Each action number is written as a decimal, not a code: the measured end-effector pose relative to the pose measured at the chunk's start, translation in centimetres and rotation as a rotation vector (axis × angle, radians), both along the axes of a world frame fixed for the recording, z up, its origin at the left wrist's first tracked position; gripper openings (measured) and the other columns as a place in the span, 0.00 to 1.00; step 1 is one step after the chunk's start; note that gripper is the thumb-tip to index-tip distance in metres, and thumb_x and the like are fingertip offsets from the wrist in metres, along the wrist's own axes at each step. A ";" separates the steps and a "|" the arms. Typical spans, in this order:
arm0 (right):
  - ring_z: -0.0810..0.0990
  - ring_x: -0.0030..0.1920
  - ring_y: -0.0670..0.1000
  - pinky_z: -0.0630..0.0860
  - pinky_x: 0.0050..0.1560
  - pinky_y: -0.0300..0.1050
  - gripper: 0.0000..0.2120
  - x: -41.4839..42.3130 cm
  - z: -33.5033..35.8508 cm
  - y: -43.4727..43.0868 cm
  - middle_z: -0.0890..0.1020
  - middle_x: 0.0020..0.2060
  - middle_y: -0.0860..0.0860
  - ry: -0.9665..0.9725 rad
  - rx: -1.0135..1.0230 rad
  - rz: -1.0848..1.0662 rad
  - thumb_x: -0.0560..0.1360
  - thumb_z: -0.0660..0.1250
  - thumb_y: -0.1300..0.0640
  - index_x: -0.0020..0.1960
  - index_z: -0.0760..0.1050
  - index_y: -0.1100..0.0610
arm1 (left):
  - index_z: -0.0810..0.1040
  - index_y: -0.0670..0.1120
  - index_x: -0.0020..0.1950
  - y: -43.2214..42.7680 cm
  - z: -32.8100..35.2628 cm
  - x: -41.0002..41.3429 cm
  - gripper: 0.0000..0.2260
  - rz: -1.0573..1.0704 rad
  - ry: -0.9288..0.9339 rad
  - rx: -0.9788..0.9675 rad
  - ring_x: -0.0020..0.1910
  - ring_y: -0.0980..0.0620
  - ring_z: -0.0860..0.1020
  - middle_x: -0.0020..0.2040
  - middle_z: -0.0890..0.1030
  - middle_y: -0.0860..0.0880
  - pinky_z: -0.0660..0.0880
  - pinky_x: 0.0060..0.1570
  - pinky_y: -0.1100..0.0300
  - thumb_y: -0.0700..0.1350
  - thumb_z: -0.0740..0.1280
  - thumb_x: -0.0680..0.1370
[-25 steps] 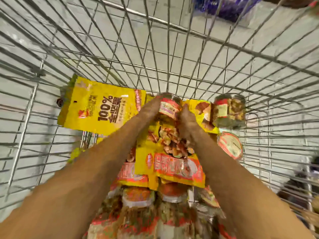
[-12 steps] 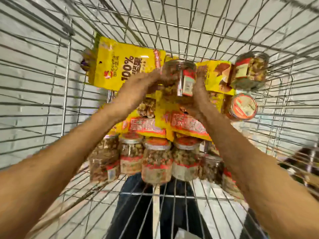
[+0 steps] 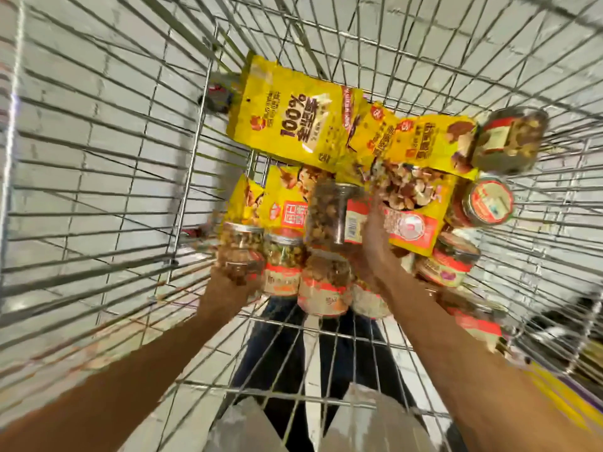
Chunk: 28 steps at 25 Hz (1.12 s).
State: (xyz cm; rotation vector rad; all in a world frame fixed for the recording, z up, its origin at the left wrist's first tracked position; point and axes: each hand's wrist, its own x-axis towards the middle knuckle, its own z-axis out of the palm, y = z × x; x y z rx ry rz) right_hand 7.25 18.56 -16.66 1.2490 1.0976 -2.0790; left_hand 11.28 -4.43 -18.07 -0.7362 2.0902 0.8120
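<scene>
I look down into a wire shopping cart (image 3: 182,177). My right hand (image 3: 375,236) grips a clear jar of mixed nuts (image 3: 329,216) with a red-and-white label, holding it just above a row of similar jars (image 3: 319,288) at the cart's near end. My left hand (image 3: 225,288) is against the lower part of the leftmost jar (image 3: 241,252) of that row. Motion blur hides its fingers. Yellow snack bags (image 3: 293,125) lie behind the jars.
More jars lie on their sides at the right, one far (image 3: 509,141), one with its lid facing me (image 3: 486,203), others nearer (image 3: 450,262). The cart's wire walls rise on all sides. Dark trousers (image 3: 293,360) show through the near grid.
The held jar has come down and nearer, over the row of jars. My left hand has let go of it and dropped to the leftmost jar. The camera view has swung.
</scene>
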 end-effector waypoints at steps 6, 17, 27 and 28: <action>0.79 0.45 0.56 0.73 0.59 0.59 0.30 -0.6 0.0 0.5 0.81 0.45 0.59 -0.027 0.072 0.221 0.79 0.44 0.37 0.55 0.75 0.58 | 0.77 0.36 0.55 1.1 -2.2 -1.5 0.26 0.068 0.136 -0.188 0.45 0.48 0.81 0.48 0.83 0.39 0.75 0.41 0.58 0.51 0.78 0.65; 0.76 0.22 0.45 0.72 0.24 0.33 0.29 2.2 22.0 7.1 0.78 0.22 0.48 0.388 0.155 -0.285 0.78 0.43 0.36 0.40 0.74 0.54 | 0.77 0.43 0.55 8.9 22.1 -10.8 0.29 0.172 -0.168 1.117 0.44 0.47 0.83 0.46 0.85 0.44 0.80 0.44 0.52 0.56 0.76 0.58; 0.80 0.44 0.52 0.77 0.46 0.47 0.28 32.6 34.9 8.7 0.82 0.45 0.53 0.666 0.304 -1.240 0.75 0.51 0.35 0.52 0.79 0.54 | 0.85 0.46 0.49 21.9 35.3 7.4 0.35 -0.418 -0.522 1.387 0.48 0.49 0.83 0.50 0.84 0.45 0.79 0.50 0.46 0.61 0.81 0.46; 0.80 0.42 0.52 0.76 0.45 0.45 0.27 36.2 35.3 8.6 0.82 0.43 0.52 0.665 0.340 -1.322 0.76 0.51 0.35 0.49 0.80 0.53 | 0.85 0.46 0.50 23.5 35.6 10.3 0.33 -0.484 -0.570 1.407 0.49 0.49 0.83 0.50 0.84 0.45 0.79 0.50 0.46 0.61 0.80 0.49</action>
